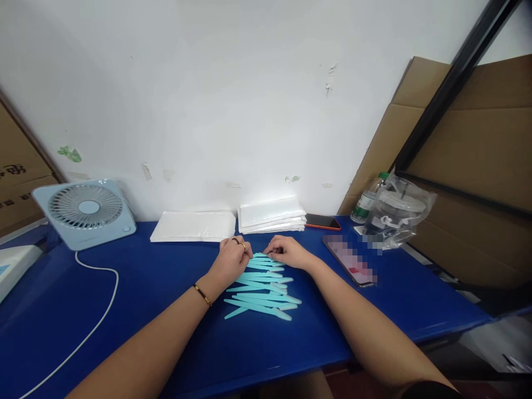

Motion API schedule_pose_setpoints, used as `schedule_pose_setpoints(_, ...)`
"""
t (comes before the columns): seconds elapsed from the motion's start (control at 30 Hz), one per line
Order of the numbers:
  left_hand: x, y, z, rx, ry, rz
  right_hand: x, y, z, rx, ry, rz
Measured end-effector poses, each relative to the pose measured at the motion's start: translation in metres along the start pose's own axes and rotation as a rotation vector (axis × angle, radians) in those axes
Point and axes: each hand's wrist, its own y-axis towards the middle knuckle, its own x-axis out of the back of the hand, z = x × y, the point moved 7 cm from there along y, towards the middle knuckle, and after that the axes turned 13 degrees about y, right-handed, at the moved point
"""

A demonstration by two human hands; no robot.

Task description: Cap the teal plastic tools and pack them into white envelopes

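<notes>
Several turquoise eyebrow razors [266,297] lie crosswise in a loose, overlapping row on the blue table [174,338]. At the far end of this row my left hand [233,257] has its fingers curled around the handle ends of the farthest razors. Facing it, my right hand [288,252] pinches the opposite ends of the same razors between thumb and fingers. The fingers partly cover those razors, so how many are held is hidden. Nearer razors lie untouched, some crossing one another at an angle.
Two stacks of white packets [193,226] [270,215] stand along the wall. A blue fan [89,213] with a white cable is at left. To the right are an orange-edged phone [323,222], another phone [349,259], a bottle [366,204] and a bagged cup [397,213].
</notes>
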Motion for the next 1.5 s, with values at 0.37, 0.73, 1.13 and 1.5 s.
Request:
schedule_pose_setpoints(0.37,0.005,-0.002,-0.004,-0.016,0.002,-0.001,0.004,-0.01,0.021,-0.074,-0.056,0.006)
schedule_pose_setpoints(0.73,-0.006,-0.029,-0.015,-0.115,-0.004,0.457,-0.043,-0.043,0.054,-0.226,-0.292,0.289)
schedule_pose_setpoints(1.13,-0.011,-0.033,-0.041,-0.173,0.186,0.347,-0.058,-0.038,0.07,-0.042,-0.609,0.258)
schedule_pose_setpoints(1.5,-0.008,-0.012,-0.015,0.077,-0.385,0.191,-0.046,0.023,0.133,0.081,-1.029,0.287)
